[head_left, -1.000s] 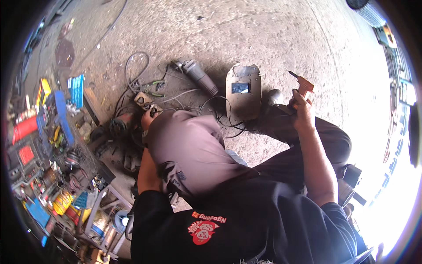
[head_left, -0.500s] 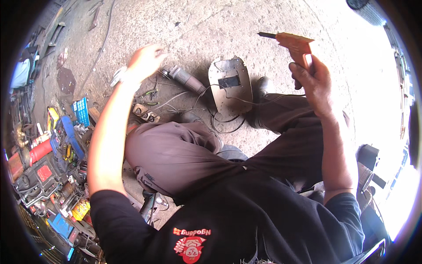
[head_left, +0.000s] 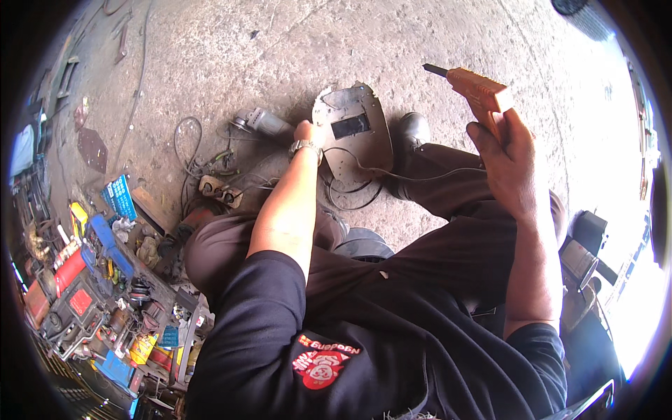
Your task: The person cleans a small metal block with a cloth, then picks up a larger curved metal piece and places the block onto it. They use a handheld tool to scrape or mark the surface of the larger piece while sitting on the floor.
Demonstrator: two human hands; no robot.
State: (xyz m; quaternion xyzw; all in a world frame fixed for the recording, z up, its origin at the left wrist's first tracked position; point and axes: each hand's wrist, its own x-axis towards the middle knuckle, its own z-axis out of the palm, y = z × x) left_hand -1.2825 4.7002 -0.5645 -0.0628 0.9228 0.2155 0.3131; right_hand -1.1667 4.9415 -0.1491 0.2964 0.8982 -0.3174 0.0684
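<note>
A welding face shield (head_left: 369, 149) with a dark rectangular window stands tilted between my feet. My left hand (head_left: 309, 133), wearing a watch, is closed at its left edge; the fingertips are partly hidden. Raised at the right, my right hand (head_left: 509, 150) is wrapped round the grip of an orange pistol-shaped tool (head_left: 478, 89). The tool's dark pointed tip aims to the far left, and a thin cable (head_left: 437, 172) runs toward that hand. Just left of my left hand, an angle grinder (head_left: 264, 122) lies on the floor, its rear end partly covered.
On the left sits a heap of tools and parts, with a red cylinder (head_left: 70, 270) and a blue box (head_left: 119, 198). A power strip (head_left: 218, 190) and loose cables lie near my left knee. My right boot (head_left: 414, 129) stands beside the shield.
My left hand has come down and right, from above the grinder to the shield's left edge. The shield has tilted slightly. My right hand still holds the orange tool, a little lower.
</note>
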